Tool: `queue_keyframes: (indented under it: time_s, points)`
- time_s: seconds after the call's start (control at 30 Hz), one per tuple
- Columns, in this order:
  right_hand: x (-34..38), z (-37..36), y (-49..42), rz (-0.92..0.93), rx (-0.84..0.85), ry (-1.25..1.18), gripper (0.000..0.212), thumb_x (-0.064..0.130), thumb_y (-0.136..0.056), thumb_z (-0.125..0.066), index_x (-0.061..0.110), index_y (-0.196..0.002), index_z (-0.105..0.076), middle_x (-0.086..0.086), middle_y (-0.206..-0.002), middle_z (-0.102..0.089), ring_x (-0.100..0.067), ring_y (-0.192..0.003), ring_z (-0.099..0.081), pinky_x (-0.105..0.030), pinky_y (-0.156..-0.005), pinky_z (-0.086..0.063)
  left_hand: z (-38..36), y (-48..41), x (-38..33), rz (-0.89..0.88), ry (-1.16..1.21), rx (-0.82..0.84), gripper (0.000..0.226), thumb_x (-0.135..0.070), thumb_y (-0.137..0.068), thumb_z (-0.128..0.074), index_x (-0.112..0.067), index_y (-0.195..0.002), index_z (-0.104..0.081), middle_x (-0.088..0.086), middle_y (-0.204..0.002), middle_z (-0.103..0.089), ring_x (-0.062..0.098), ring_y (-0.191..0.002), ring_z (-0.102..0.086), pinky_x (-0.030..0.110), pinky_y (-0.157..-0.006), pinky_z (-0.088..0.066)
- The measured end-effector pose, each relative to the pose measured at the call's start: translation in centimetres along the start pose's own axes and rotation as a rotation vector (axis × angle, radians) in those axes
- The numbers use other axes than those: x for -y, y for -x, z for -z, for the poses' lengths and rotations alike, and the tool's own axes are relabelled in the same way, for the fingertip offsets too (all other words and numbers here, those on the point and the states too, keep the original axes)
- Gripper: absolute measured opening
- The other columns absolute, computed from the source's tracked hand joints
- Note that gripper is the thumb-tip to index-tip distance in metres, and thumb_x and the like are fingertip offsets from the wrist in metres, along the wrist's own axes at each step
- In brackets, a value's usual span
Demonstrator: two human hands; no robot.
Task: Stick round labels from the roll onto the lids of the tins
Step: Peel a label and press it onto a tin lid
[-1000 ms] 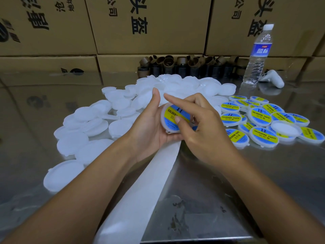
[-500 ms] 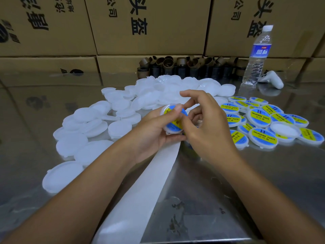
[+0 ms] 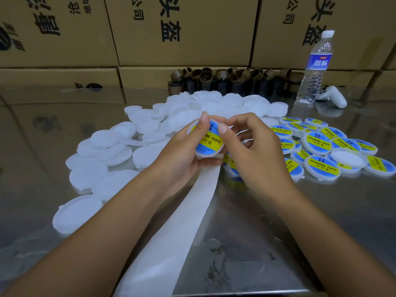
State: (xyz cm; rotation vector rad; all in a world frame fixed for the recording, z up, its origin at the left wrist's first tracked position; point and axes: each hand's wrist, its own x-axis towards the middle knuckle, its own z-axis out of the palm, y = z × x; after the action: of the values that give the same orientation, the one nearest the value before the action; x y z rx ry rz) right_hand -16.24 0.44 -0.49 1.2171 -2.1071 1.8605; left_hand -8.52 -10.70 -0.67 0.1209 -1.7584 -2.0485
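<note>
- One lid (image 3: 204,154) is held clear of the steel table (image 3: 278,221), face tilted toward the camera, so the label can be rubbed down against finger support.
- Left hand (image 3: 184,157): fingers are curled under the lid and the thumb is laid up over the left rim. The lid is gripped firmly.
- Right hand (image 3: 259,155): the thumb is pressed on the right edge of the round label (image 3: 211,139) and the index finger is curled over the top rim, so that edge is pinched. Contact of the other fingers cannot be told.
- The label (blue/yellow, "SOLDERING PASTE") is seated roughly centred. The step is judged to be final smoothing.
- The backing strip (image 3: 175,221) is trailed from under the hands toward the body, which keeps spent liner out of the way. The roll itself is not seen.
- Blank lids (image 3: 120,146) are heaped left and labelled lids (image 3: 321,144) right, so input and output are kept apart.
- The water bottle (image 3: 315,67) is parked at the far right, well apart from the work.
</note>
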Motion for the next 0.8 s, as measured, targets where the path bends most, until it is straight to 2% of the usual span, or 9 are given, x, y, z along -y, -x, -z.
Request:
queue_keyframes:
  time_s: [0.1,0.17,0.3,0.4,0.5,0.67,0.8]
  points:
    - [0.03,0.05,-0.05,0.020,0.013,0.057,0.019,0.035,-0.090,-0.060,0.025,-0.073,-0.064,0.008,-0.082,-0.057,-0.005,-0.072,-0.052,-0.016,-0.066,-0.038,-0.07,0.09,-0.19,-0.021,0.028,0.005,0.035,-0.054,-0.080,-0.047,-0.031,-0.095,-0.068,-0.005,-0.088,-0.070,0.008,-0.078,-0.067,0.022,-0.064,-0.054]
    - [0.10,0.05,-0.03,0.051,0.040,0.099,0.024,0.031,-0.092,-0.058,0.027,-0.068,-0.060,0.009,-0.080,-0.053,-0.002,-0.073,-0.051,-0.010,-0.065,-0.034,-0.11,0.14,-0.24,-0.023,0.022,0.020,0.035,-0.054,-0.081,-0.046,-0.030,-0.097,-0.066,-0.008,-0.084,-0.069,0.006,-0.075,-0.066,0.021,-0.063,-0.053]
    - [-0.04,0.03,-0.14,0.077,0.023,0.170,0.026,0.026,-0.096,-0.052,0.025,-0.071,-0.055,0.011,-0.079,-0.049,-0.004,-0.077,-0.047,-0.011,-0.065,-0.030,-0.04,0.06,-0.20,-0.025,0.021,0.005,0.033,-0.046,-0.081,-0.052,-0.027,-0.104,-0.066,-0.007,-0.091,-0.071,0.007,-0.080,-0.067,0.019,-0.063,-0.052]
    - [-0.20,0.15,-0.25,0.055,-0.046,0.157,0.024,0.029,-0.096,-0.051,0.021,-0.075,-0.059,0.011,-0.081,-0.050,-0.011,-0.082,-0.049,-0.020,-0.069,-0.030,0.17,-0.04,-0.08,-0.049,0.004,-0.043,0.037,-0.032,-0.080,-0.059,-0.013,-0.111,-0.065,-0.003,-0.092,-0.072,0.007,-0.082,-0.066,0.017,-0.064,-0.051]
    - [-0.18,0.20,-0.19,0.042,-0.066,0.124,0.021,0.036,-0.093,-0.056,0.026,-0.074,-0.059,0.011,-0.083,-0.053,-0.012,-0.086,-0.051,-0.021,-0.070,-0.032,0.37,-0.11,0.03,-0.077,-0.007,-0.080,0.037,-0.030,-0.077,-0.062,-0.012,-0.110,-0.065,-0.003,-0.088,-0.072,0.006,-0.079,-0.066,0.017,-0.064,-0.051]
    - [-0.18,0.01,-0.05,0.021,0.014,0.170,0.024,0.036,-0.086,-0.064,0.033,-0.067,-0.050,0.014,-0.086,-0.050,-0.013,-0.093,-0.051,-0.018,-0.073,-0.032,0.41,-0.23,0.06,-0.099,0.015,-0.123,0.033,-0.030,-0.076,-0.064,-0.012,-0.103,-0.067,0.001,-0.089,-0.073,0.008,-0.077,-0.065,0.018,-0.064,-0.051]
    - [-0.26,0.16,-0.29,0.034,-0.044,0.189,0.022,0.034,-0.090,-0.060,0.029,-0.071,-0.051,0.014,-0.083,-0.048,-0.013,-0.086,-0.047,-0.009,-0.067,-0.030,0.30,-0.26,0.19,-0.094,0.032,-0.102,0.037,-0.020,-0.075,-0.066,-0.009,-0.110,-0.064,0.002,-0.094,-0.073,0.010,-0.083,-0.068,0.019,-0.069,-0.053]
